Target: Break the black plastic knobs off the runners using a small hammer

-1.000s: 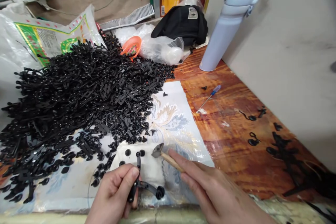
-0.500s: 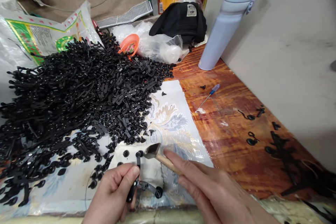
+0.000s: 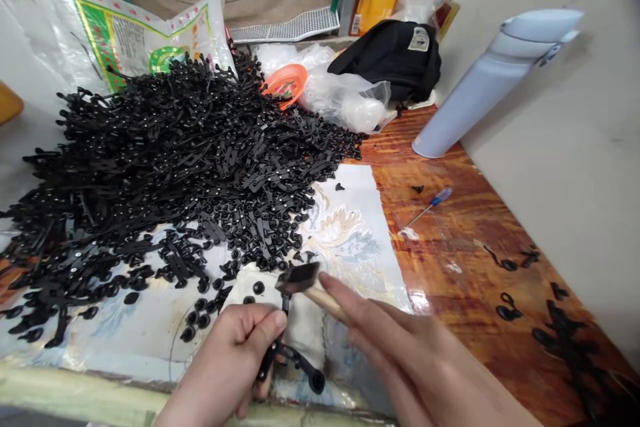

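Here we are at the bench: a printed sack (image 3: pixel 145 40) sits behind a big heap of black plastic clips (image 3: pixel 175 160), with a clear bag (image 3: pixel 345 103) bunched beside it and an orange dish (image 3: pixel 285 83) perched at its edge. The left hand (image 3: pixel 225 360) has its fingers curled tight around one clip (image 3: pixel 273 357), held over a white cloth (image 3: pixel 300 323). The right hand (image 3: pixel 415 360) is closed around the wooden handle of a small hammer (image 3: pixel 320 297). And look, the hammer head has moved from beside the clip's top to right over it, while the whole view has swung, the heap sliding rightward.
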A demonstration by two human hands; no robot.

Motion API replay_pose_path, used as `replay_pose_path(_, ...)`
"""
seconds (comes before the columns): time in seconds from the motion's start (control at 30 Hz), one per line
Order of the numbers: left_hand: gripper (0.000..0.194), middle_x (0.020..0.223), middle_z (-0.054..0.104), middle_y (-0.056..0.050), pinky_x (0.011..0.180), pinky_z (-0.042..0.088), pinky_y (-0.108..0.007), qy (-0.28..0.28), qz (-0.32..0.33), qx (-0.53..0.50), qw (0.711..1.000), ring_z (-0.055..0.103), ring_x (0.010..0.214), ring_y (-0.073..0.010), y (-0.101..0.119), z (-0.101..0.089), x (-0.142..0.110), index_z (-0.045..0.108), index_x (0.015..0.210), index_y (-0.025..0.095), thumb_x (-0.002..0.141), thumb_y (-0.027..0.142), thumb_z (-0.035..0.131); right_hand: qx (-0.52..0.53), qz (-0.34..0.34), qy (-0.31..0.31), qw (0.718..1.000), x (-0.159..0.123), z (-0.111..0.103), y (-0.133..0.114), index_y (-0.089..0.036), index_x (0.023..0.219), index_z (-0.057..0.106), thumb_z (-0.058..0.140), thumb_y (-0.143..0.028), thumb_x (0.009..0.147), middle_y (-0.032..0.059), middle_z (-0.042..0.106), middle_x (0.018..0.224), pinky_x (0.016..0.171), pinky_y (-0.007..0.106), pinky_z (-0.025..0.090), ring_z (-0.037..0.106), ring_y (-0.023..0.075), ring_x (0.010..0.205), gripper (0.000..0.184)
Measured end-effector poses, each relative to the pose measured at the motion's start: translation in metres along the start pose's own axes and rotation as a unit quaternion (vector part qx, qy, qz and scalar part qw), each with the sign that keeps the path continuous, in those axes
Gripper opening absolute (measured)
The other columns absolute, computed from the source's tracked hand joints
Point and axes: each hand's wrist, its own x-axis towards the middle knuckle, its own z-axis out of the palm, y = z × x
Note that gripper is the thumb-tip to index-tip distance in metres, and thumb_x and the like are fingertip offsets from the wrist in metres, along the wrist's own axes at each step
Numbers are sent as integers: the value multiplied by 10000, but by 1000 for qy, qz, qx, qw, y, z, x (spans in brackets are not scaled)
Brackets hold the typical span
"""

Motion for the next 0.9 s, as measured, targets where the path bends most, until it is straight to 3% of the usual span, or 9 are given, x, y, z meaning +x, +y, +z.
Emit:
replay_pose_path(0.1,515,323,451,70,258,144,-165,-4,-10,-3,1000,222,211,-32,-3,0,2,468,560,218,766,690,481,23,14,15,1000,-2,3,-2,-242,1502,349,437,-70,858,93,750,926,584,281,593,715,209,647,673)
replay_pose_path(0.23,491,326,459,72,250,138,-175,-10,-17,12,1000,232,204,-44,-5,0,4,444,575,232,765,684,468,41,39,-36,998,-1,9,0,-221,1475,399,388,-100,884,99,747,921,589,320,588,719,225,667,603)
replay_pose_path(0.3,462,338,463,77,256,144,-188,-21,-10,21,1000,231,209,-50,-5,-1,4,432,589,239,780,658,461,100,82,-30,991,6,3,0,-246,1434,453,375,-183,944,91,736,1021,665,312,578,717,221,807,500)
replay_pose_path(0.37,430,355,456,78,280,161,-204,-35,10,37,999,240,235,-59,-3,-2,1,419,587,242,812,607,446,169,141,-6,975,17,-5,-1,-223,1285,585,424,-303,959,71,727,952,647,281,545,684,207,803,372)
replay_pose_path(0.5,408,452,367,76,436,262,-232,-47,142,107,983,330,430,-94,6,-3,-14,370,535,228,868,450,453,327,238,-46,913,43,-3,-6,-180,842,651,720,-375,762,-19,596,673,541,223,416,535,133,625,222)
replay_pose_path(0.6,396,508,335,72,488,263,-236,-48,177,107,977,326,505,-104,7,-10,-28,424,532,207,860,401,533,461,269,-160,830,54,9,-12,-172,820,647,828,-414,635,-88,470,543,425,183,310,386,66,471,355)
replay_pose_path(0.7,346,522,582,22,443,326,-231,-89,92,-99,987,438,418,-108,-2,-21,-37,650,709,190,745,533,685,551,289,-172,764,52,12,-19,-168,798,625,796,-499,671,-114,418,479,339,163,217,256,24,364,394)
replay_pose_path(0.8,657,773,751,-73,534,484,-306,-113,100,-398,905,647,551,-206,-19,-19,-39,759,931,184,563,727,722,635,312,-97,700,45,7,-27,-169,833,608,821,-440,688,-133,382,488,338,140,146,152,-6,367,374)
replay_pose_path(0.9,730,898,783,-106,748,537,-403,-95,138,-523,836,705,796,-297,-32,0,-38,782,965,202,386,640,857,658,319,-23,681,38,10,-34,-167,856,603,829,-409,703,-152,301,463,351,134,138,120,-7,379,364)
